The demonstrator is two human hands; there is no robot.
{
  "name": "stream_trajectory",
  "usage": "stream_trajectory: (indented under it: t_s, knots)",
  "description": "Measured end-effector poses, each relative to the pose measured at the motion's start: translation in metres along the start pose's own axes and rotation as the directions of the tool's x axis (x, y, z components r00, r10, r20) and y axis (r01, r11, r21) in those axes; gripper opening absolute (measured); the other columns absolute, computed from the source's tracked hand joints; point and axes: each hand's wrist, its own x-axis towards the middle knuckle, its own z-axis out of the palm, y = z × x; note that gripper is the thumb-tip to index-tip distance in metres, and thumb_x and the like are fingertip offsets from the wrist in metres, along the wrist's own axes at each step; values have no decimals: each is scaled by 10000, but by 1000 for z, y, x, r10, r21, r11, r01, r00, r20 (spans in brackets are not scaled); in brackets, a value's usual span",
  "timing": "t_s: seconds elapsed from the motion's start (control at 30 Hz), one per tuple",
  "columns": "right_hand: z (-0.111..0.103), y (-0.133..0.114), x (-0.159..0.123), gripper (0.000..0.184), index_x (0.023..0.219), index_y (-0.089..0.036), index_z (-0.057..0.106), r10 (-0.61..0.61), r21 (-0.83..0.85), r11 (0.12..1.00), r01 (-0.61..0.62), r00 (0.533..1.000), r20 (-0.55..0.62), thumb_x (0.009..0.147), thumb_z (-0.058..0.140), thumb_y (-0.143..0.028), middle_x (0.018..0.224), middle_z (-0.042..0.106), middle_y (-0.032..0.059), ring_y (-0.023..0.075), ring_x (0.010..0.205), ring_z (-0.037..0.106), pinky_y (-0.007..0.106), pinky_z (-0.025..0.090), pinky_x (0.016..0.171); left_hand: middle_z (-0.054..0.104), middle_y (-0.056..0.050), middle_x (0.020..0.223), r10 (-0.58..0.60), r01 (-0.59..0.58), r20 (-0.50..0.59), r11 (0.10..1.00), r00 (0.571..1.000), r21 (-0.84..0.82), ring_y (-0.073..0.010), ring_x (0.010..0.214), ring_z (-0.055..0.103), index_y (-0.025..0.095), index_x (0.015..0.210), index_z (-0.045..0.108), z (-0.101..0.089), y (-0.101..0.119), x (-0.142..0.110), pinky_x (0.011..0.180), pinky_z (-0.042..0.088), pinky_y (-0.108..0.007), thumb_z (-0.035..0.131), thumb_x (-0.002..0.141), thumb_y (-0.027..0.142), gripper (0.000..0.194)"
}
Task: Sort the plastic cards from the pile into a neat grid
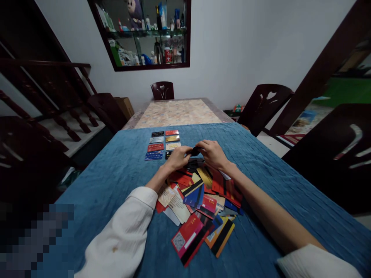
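Note:
My left hand [177,157] and my right hand [213,153] meet over the far edge of a card pile. Between their fingertips is a small black card [196,151], partly hidden by the fingers; both hands pinch it. Just beneath lie several dark flat pieces [194,166], too small to make out well. The loose pile of plastic cards [193,195], in red, blue, yellow and white, spreads between my forearms. Beyond my left hand, cards lie face up in two neat columns, among them a blue card [154,155], a red card [155,147] and a gold card [172,138].
A blue cloth [116,177] covers the near part of the table; its far end shows a patterned top [179,112]. Dark wooden chairs [262,102] stand around it. A glass-shelved wall cabinet [145,34] and a stair railing [43,63] are behind.

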Motion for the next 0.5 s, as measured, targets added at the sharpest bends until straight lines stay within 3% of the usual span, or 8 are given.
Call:
stream_trajectory:
  t_s: [0.2, 0.33, 0.5]
  knots:
    - [-10, -5, -2, 269, 1101, -223, 694, -73, -227, 970, 83, 996, 54, 965, 466, -177, 1036, 678, 121, 272, 1041, 490, 392, 281, 881, 758, -68, 946, -27, 20, -131, 998, 991, -57, -174, 857, 684, 144, 1002, 722, 0, 8, 3, 839, 529, -303, 614, 855, 118, 184]
    - [-12, -10, -2, 258, 1080, -202, 696, -105, -236, 964, 123, 991, 88, 962, 468, -174, 1028, 691, 122, 279, 1059, 460, 416, 255, 915, 757, -55, 925, -41, 31, -161, 997, 986, -66, -165, 831, 677, 151, 954, 721, 4, 12, 2, 824, 526, -295, 601, 870, 126, 149]
    - [-5, -11, -1, 217, 1071, -187, 680, -64, -183, 980, 78, 995, 81, 969, 491, -226, 1054, 715, 105, 261, 1057, 476, 397, 261, 917, 749, -39, 891, -53, 45, -126, 997, 991, -64, -150, 788, 666, 149, 986, 717, 4, 12, 1, 779, 516, -268, 579, 858, 88, 198]
